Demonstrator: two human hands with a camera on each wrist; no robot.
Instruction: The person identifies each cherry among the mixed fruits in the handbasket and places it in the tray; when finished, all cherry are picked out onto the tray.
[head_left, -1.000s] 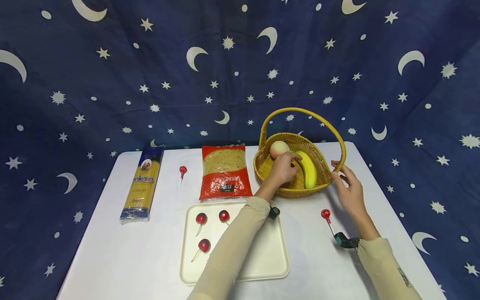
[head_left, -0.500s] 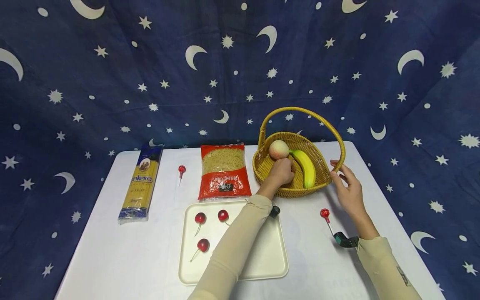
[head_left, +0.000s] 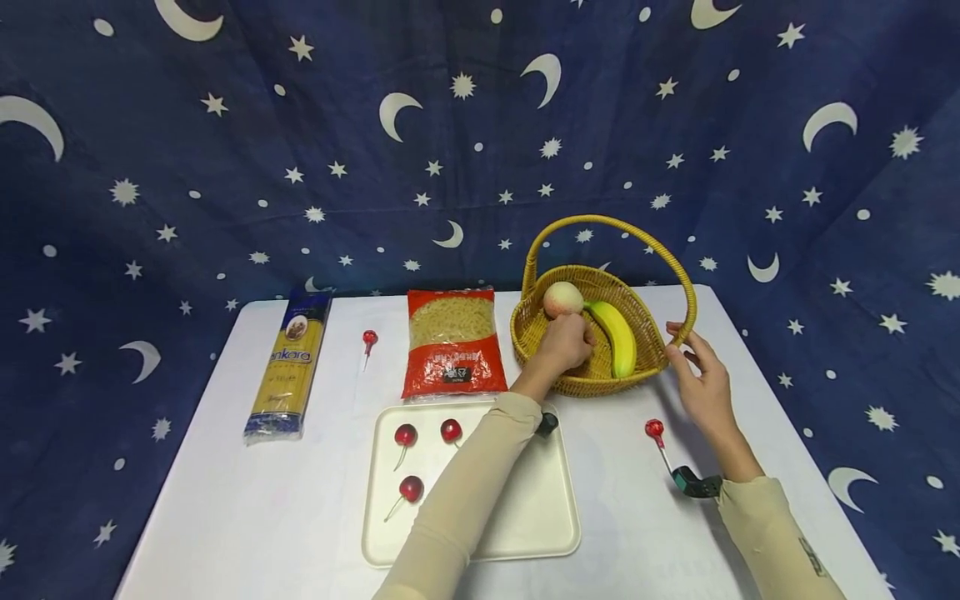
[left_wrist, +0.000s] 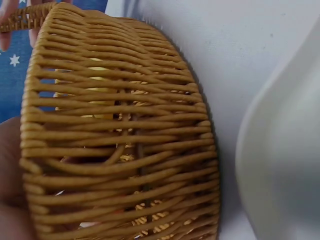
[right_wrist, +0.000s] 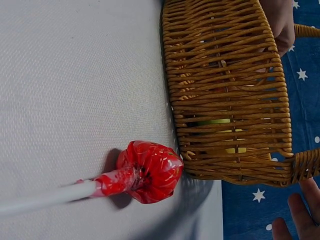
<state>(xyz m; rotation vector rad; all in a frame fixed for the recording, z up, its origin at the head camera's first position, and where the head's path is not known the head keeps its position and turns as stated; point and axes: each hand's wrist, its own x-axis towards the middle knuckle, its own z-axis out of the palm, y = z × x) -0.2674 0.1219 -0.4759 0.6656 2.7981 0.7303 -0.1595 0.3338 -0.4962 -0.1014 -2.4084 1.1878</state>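
Head view: L hand sits over the near rim of the wicker basket, fingers curled down inside just below the peach. Can't tell whether it actually grips anything, fingertips hidden behind knuckles. R hand is at the basket's right side, fingers loosely spread, tips touching or just beside the handle base; holds nothing.

Basket stands upright at back right of the white table, handle arching over it. Inside: peach on the left, banana next to it running front to back.

Rest of the table: red lollipop w/ white stick just left of the R wrist, near the basket front. Cream tray front-centre w/ 3 cherries in its left half; L forearm crosses over the tray. Red pasta bag behind the tray, just left of the basket. 2nd lollipop left of that bag, then spaghetti pack at far left.

L wrist view: basket wall fills the pic, tray edge at right. R wrist view: lollipop head lies just beside the basket wall, fingertips at bottom right.
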